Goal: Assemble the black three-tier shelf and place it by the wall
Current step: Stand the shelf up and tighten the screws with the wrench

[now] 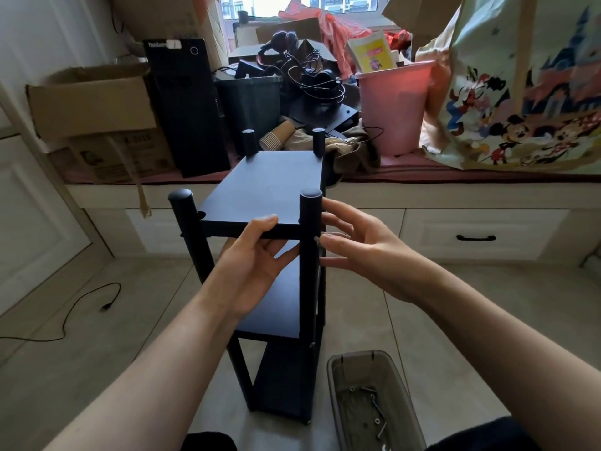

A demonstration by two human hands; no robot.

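Note:
The black three-tier shelf [270, 190] stands upright on the tiled floor right in front of me, with four round posts rising above its top board. My left hand [253, 265] grips the front edge of the top board, thumb on top and fingers underneath. My right hand [364, 252] is at the right front post [310, 206], its fingertips pinched on a small screw [316, 239] that sticks out of the post at the level of the top board. The two lower boards are partly hidden behind my left arm.
A translucent grey tray [338, 379] holding several screws and a hex key sits on the floor to the shelf's right. A black cable [65, 320] lies on the floor at left. Behind the shelf, the window bench [455, 193] carries cardboard boxes [91, 102], a pink bucket [393, 105] and bags.

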